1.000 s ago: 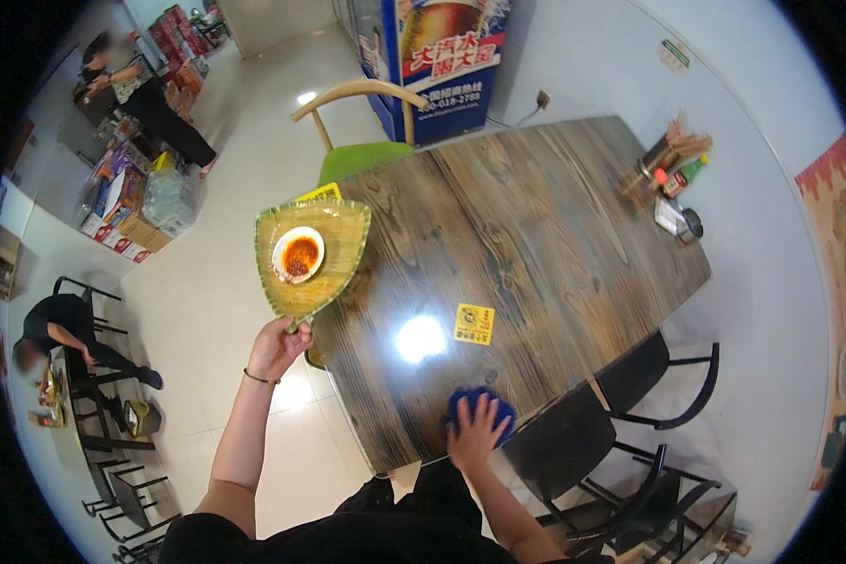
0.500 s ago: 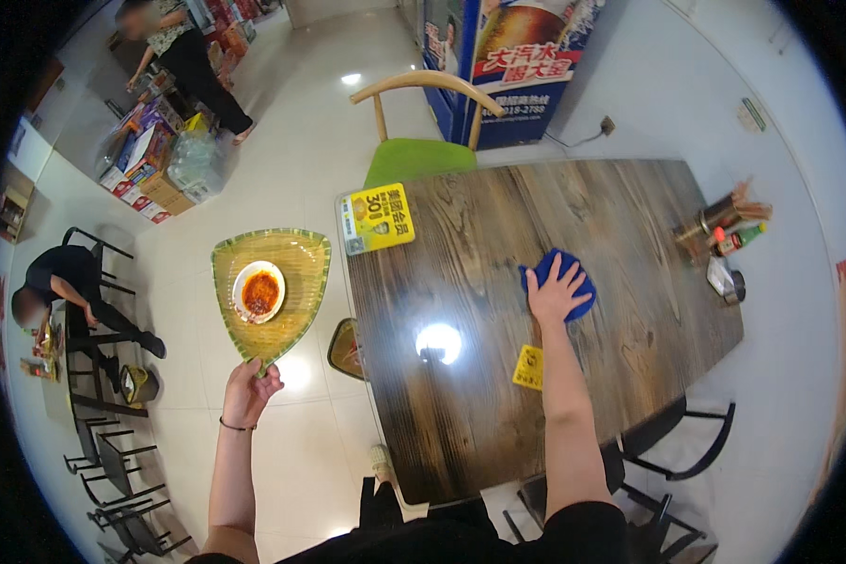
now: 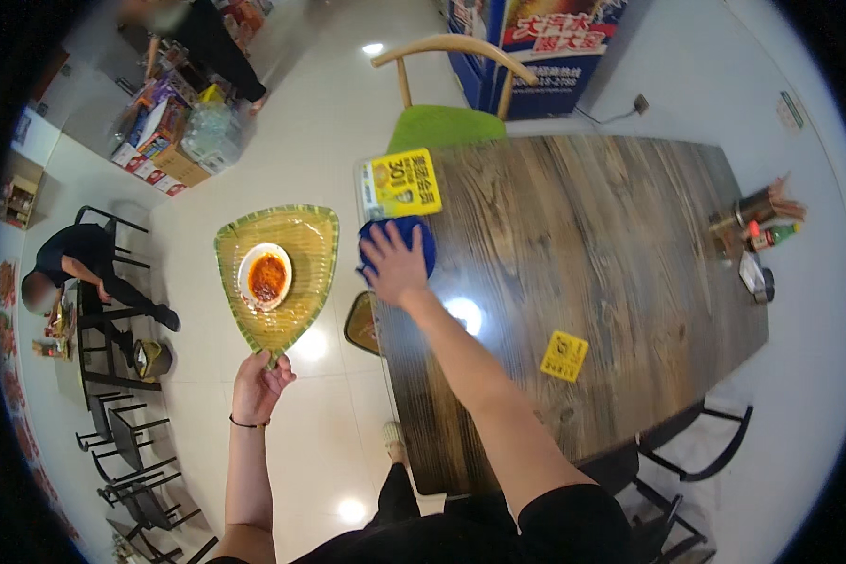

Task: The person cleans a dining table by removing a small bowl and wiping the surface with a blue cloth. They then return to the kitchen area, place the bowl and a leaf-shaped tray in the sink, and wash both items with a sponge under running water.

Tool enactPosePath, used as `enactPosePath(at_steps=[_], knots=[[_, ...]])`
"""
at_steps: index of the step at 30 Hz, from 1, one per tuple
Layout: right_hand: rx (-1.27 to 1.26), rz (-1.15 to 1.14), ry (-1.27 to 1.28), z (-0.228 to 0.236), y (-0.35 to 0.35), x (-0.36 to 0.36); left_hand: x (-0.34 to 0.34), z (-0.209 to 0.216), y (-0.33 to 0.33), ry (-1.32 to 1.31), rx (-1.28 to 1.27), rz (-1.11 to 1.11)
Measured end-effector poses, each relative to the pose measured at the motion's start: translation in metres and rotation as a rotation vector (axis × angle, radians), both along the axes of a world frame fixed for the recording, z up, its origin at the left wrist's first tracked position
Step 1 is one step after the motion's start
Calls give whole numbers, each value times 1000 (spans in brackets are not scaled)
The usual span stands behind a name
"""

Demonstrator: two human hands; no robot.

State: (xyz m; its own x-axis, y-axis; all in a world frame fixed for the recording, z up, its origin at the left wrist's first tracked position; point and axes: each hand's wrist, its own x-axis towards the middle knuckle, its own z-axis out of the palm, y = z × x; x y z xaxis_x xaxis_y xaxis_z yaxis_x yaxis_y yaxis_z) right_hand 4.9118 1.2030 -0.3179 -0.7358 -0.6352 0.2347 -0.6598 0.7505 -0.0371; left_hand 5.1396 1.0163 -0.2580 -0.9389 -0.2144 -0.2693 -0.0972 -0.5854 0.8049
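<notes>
My left hand (image 3: 261,387) is closed on the near pointed corner of a woven-look, yellow-green triangular tray (image 3: 306,246), held out over the floor left of the table. On the tray rests a small white bowl (image 3: 285,267) with red, oily sauce (image 3: 267,278) in it. My right hand (image 3: 397,266) lies flat with fingers spread on a dark blue cloth (image 3: 427,246). It presses the cloth against the wooden table (image 3: 573,244) at its left edge, just below a yellow printed card (image 3: 414,180).
A yellow sticker (image 3: 564,355) is on the tabletop. Chopsticks in a holder (image 3: 757,209) and a sauce bottle (image 3: 773,235) stand at the right end. A green-seated chair (image 3: 446,127) is behind the table; a bin (image 3: 363,322) sits by its left edge. Two people are farther left.
My right hand has swept the blue cloth left across the tabletop to the left edge. My left hand keeps hold of the tray with the bowl. The view has shifted slightly.
</notes>
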Motion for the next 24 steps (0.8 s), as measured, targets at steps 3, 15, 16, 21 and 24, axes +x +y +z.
enactPosePath(at_steps=[3,15,16,21,24], knots=[[-29,97,-74,-11,19,83,7,12,0,-24,-3,-31],[-167,-195,-32,19,144,216,8,44,9,-59,120,-155],[-156,-317,-23,39,164,208,11,49,9,-33,117,-177],[-104,-1003,196,38,328,206,9,42,5,42,151,-240],[-141,-1333,245,34,414,235,11,36,1,15,181,-222]])
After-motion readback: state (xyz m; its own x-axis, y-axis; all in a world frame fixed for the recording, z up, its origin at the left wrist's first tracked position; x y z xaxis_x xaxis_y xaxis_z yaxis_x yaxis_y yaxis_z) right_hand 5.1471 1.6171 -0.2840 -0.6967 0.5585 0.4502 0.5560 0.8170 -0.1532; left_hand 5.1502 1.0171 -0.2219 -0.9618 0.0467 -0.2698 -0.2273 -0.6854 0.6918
